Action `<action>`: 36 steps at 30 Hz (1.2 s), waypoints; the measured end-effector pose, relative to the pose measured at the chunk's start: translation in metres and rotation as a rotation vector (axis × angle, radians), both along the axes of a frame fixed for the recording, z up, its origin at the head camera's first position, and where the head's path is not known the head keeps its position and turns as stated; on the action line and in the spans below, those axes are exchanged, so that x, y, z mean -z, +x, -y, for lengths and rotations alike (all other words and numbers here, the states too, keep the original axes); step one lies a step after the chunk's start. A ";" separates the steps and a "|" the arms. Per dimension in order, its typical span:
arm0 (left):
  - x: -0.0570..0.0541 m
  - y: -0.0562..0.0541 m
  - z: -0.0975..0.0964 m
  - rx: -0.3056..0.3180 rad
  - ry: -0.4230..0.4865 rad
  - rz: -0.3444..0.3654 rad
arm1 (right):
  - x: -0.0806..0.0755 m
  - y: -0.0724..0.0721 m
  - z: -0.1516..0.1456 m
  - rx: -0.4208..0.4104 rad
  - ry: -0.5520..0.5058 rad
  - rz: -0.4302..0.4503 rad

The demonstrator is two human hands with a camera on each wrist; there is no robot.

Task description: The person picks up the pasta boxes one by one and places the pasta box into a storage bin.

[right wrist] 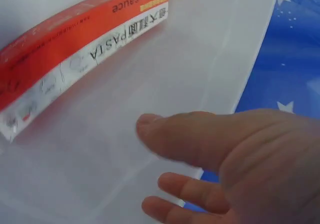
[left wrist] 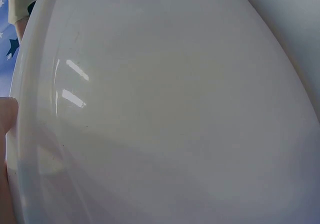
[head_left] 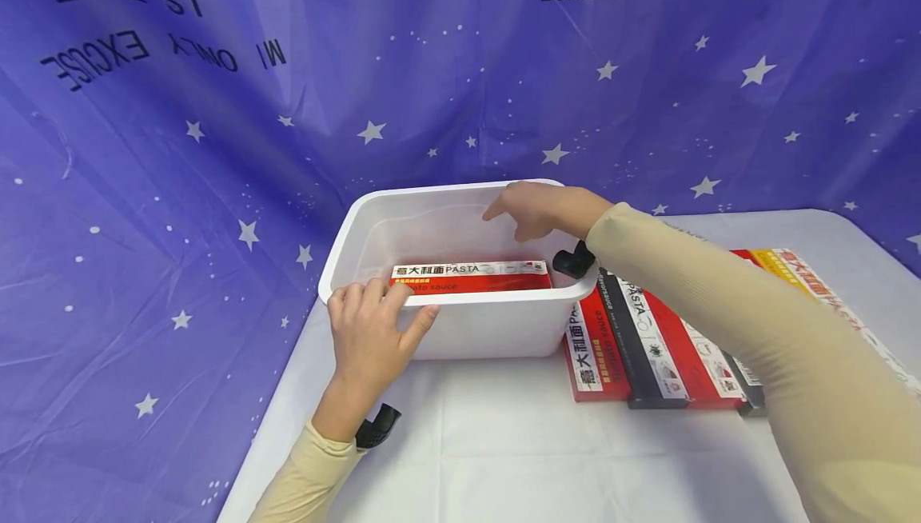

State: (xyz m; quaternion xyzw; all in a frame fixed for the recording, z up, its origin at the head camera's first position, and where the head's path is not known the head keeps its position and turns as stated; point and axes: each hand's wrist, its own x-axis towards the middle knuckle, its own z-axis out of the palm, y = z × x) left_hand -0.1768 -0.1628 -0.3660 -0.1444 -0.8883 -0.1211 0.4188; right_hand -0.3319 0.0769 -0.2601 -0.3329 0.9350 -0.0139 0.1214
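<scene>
A white plastic bin point(head_left: 489, 329) stands on the table, and a red-and-white pasta box point(head_left: 471, 277) marked "Tomato sauce" lies inside along its front wall. My left hand point(head_left: 370, 339) holds the bin's front rim near the left corner, fingers hooked over the edge. In the left wrist view, the thumb point(left wrist: 7, 116) rests at the rim and the bin's outer wall fills most of the picture. Over the bin's back right part is my right hand point(head_left: 536, 209), holding nothing. The right wrist view shows its thumb point(right wrist: 185, 136) and fingers apart, away from the pasta box point(right wrist: 85, 48).
Right of the bin, several pasta boxes point(head_left: 612, 339) in red, black and yellow lie side by side, partly hidden by the right sleeve point(head_left: 719, 307). A white cloth point(head_left: 504, 443) covers the table. A purple star-patterned curtain point(head_left: 446, 67) hangs behind and on the left.
</scene>
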 end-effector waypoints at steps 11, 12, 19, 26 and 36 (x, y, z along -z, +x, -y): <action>-0.001 0.000 0.005 -0.004 0.000 -0.011 | -0.029 0.013 -0.073 0.056 -0.043 -0.081; 0.000 0.000 0.005 -0.007 -0.001 -0.011 | -0.030 0.014 -0.083 0.054 -0.048 -0.097; -0.001 0.001 0.010 -0.014 0.005 -0.021 | -0.022 0.020 -0.152 0.070 -0.057 -0.158; -0.002 0.001 0.010 -0.014 -0.001 -0.030 | 0.000 0.041 -0.222 0.231 -0.034 -0.147; -0.001 0.002 0.011 -0.011 0.007 -0.054 | 0.027 0.071 -0.299 0.413 0.006 -0.150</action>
